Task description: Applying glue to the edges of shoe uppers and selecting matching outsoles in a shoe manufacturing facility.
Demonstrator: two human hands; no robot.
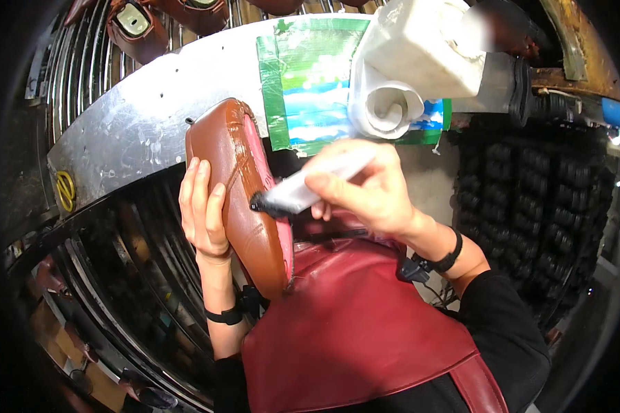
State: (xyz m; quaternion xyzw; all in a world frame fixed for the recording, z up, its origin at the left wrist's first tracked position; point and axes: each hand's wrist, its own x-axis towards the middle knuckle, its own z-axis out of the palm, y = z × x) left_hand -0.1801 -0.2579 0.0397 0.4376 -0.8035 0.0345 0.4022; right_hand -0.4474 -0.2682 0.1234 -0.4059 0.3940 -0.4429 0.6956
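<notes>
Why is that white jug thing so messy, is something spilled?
Nothing looks freshly spilled. The white container is crusted with dried white drips, and the green tape behind it is smeared. The left hand holds a brown shoe steady; the right hand strokes it with a brush.

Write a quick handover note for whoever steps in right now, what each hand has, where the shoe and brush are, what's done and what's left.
Left hand: holds the brown shoe upright from behind, fingers flat against its side.
Right hand: grips a white-handled brush; its dark bristle tip touches the shoe's edge about midway.
Shoe sits above the dark red apron, in front of the metal shelf. A white container hangs above, by the green tape.
Done: the upper stretch of the edge looks wet and glossy.
Left: probably the lower stretch below the brush; its far side is hidden.
</notes>
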